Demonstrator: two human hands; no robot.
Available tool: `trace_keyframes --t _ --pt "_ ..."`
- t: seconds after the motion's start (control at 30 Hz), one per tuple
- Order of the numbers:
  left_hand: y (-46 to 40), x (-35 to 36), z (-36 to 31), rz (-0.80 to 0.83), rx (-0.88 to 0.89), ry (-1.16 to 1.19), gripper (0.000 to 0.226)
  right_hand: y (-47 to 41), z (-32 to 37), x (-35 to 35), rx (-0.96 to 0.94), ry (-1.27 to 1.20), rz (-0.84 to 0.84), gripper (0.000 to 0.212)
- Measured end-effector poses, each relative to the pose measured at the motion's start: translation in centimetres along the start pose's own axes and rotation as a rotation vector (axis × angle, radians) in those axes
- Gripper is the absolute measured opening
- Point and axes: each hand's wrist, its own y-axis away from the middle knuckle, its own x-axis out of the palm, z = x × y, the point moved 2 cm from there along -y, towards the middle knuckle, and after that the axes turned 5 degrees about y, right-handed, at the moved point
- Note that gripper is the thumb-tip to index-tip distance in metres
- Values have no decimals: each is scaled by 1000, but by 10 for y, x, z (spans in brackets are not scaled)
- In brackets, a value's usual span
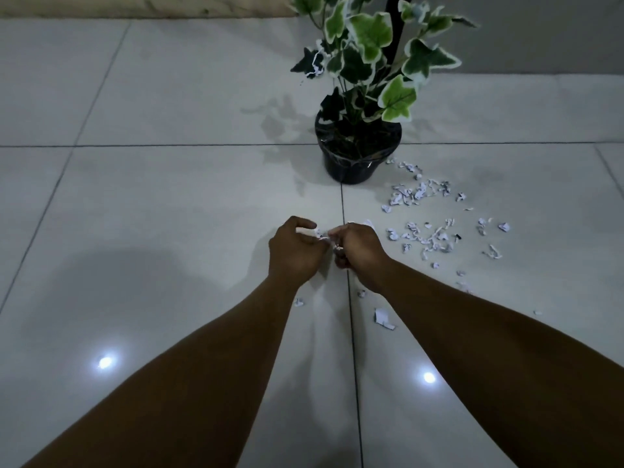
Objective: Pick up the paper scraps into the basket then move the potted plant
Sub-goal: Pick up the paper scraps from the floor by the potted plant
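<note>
Both my arms reached out over the tiled floor [169,197], hands close together just in front of the pot [358,160]. My left hand [293,251] was curled, thumb and fingers pinched on a small white scrap [318,233] at its tips. My right hand [358,251] was curled too, its fingers closed toward the left hand's; bits of white paper showed between the two hands, and another white bit stuck up just behind the right knuckles. I could not tell whether both hands gripped one piece or separate ones.

The pot was black with a shiny wrap at the rim, standing upright on the floor at a tile joint, beyond my hands. The plant [371,49] in it had green leaves with white edges; a thin white strip hung among the leaves on the pot's left side.

Most scraps [425,214] lay loose on the floor to the right of the pot and nearer me, spread in two rough clusters. A few single bits lay further from the pot, under and between my forearms, including one larger folded piece [383,318].

Two bright light spots reflected off the tiles, well short of the pot. No basket in view.
</note>
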Motion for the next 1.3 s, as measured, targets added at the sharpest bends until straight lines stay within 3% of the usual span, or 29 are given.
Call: trace_keyframes --t 0.1,0.27,0.37,0.47,0.63,0.73,0.8,0.93,1.03,1.17,1.3 --pt "12 14 -14 101 99 37 33 11 -4 -3 110 -171 28 17" --pt "20 18 -28 83 259 -119 36 15 0 -7 95 -3 55 47" --pt "15 12 -26 93 311 -82 40 14 9 -12 82 8 -15 49" --pt "7 4 -21 149 268 -32 48 14 15 -9 68 -16 -22 50" --pt "-4 -15 -13 297 134 -33 44 11 17 2 140 -23 -11 52" --pt "-1 -29 -2 340 102 -173 49 6 13 -11 129 -64 -84 53" --pt "4 -36 8 358 99 -337 49 4 11 -23 42 94 -155 58" --pt "17 -39 22 506 108 -613 49 9 -2 -31 -320 770 -286 61" --pt "22 -32 25 482 110 -654 38 17 -21 -28 -448 967 -178 48" --pt "23 -23 24 503 102 -687 21 20 -39 -25 -529 1267 -33 46" --pt "20 -20 18 324 164 -617 14 27 -47 -20 -553 1255 -35 34"
